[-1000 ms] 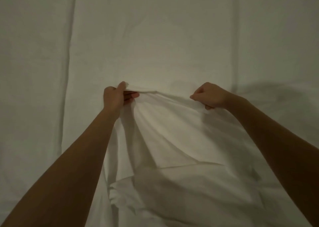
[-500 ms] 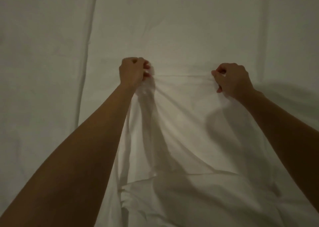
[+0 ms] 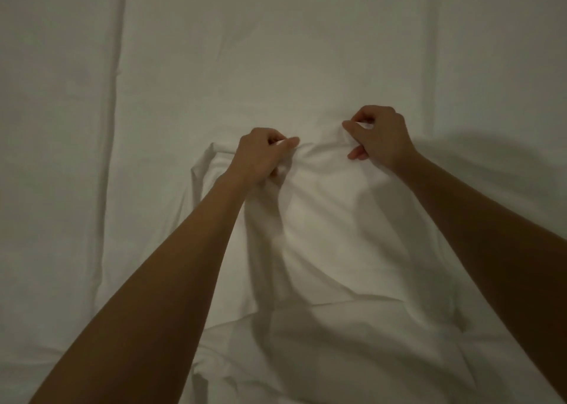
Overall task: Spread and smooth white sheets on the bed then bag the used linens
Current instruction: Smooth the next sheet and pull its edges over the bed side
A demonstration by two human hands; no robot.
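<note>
Across the bed (image 3: 306, 50), a flat sheet (image 3: 61, 158) is lying smooth, and a rumpled sheet (image 3: 331, 234) is bunching on top near the middle. Left hand (image 3: 260, 155) and right hand (image 3: 380, 136) are each pinching its far edge, near each other.

Both arms are bare from as far up as I can see down to the wrists, no sleeves. The left hand (image 3: 260, 155) and right hand (image 3: 379, 136) wear no gloves, rings or watch

2 hands (image 3: 264, 155), 2 white sheets (image 3: 331, 219)
</note>
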